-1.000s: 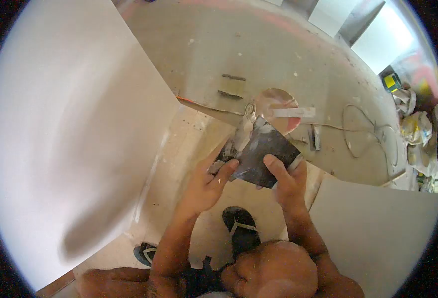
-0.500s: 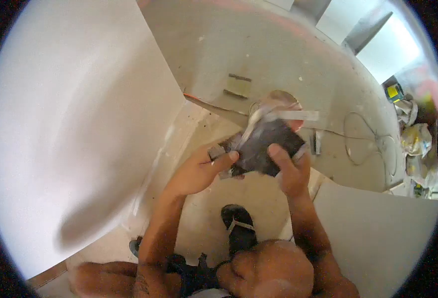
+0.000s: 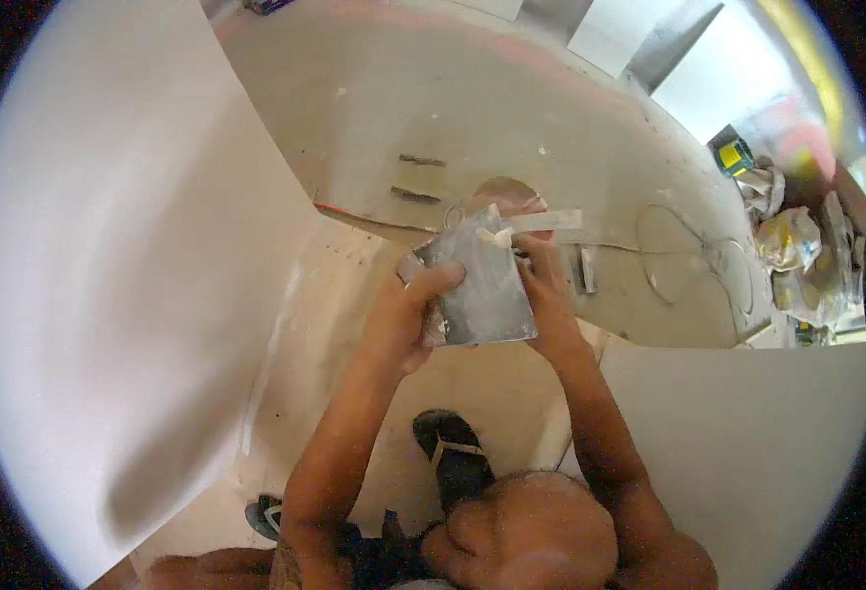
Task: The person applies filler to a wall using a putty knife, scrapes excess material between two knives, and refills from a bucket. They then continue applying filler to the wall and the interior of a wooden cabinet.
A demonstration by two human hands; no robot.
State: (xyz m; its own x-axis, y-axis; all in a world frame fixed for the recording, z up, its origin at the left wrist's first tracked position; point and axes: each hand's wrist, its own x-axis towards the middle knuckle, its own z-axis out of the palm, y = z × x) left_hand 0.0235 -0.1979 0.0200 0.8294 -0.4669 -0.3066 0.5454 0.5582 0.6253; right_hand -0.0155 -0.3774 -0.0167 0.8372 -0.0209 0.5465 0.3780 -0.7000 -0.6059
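Note:
Both hands hold a wide grey metal blade (image 3: 479,287) smeared with white filler at chest height, its flat face turned up to the camera. My left hand (image 3: 406,317) grips its left edge, with the thumb lying over the top corner. My right hand (image 3: 548,291) grips the right edge from behind, fingers near a white lump of filler (image 3: 501,237) at the blade's upper end. Whether a second, smaller tool sits under my left hand cannot be told.
A white wall (image 3: 109,246) fills the left. A pale board (image 3: 748,433) lies at lower right. On the dusty floor ahead are a round disc (image 3: 505,191), a white strip (image 3: 554,220), a looped cable (image 3: 689,265) and bags (image 3: 787,236). My sandalled foot (image 3: 453,454) is below.
The blade has turned from its dark face, tilted right, to its pale grey face, more upright. Both hands moved up and left, and my left thumb now lies over the top corner.

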